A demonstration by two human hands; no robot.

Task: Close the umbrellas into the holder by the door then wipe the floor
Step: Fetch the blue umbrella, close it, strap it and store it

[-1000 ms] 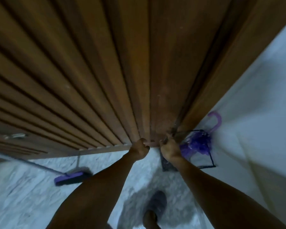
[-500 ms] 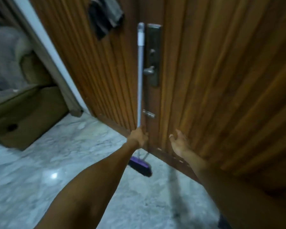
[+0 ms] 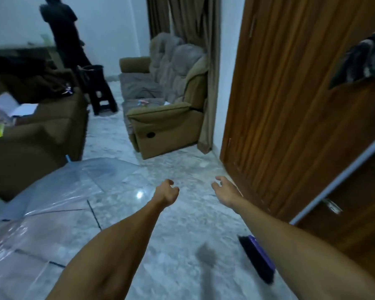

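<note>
While a clear umbrella (image 3: pixel 52 204) lies open on the floor (image 3: pixel 182 234) at its left edge, we judge closing unfinished and wiping not begun. Our left hand (image 3: pixel 167 191) is loosely curled, our right hand (image 3: pixel 224 188) spread; both hold nothing. We can read no writing.

1. The single head view looks forward and down from standing height, over both outstretched forearms to the marble floor (image 3: pixel 182 245).
2. It faces into the room toward the sofa (image 3: pixel 165 109), close beside the wooden door (image 3: pixel 290 105) at right.
</note>
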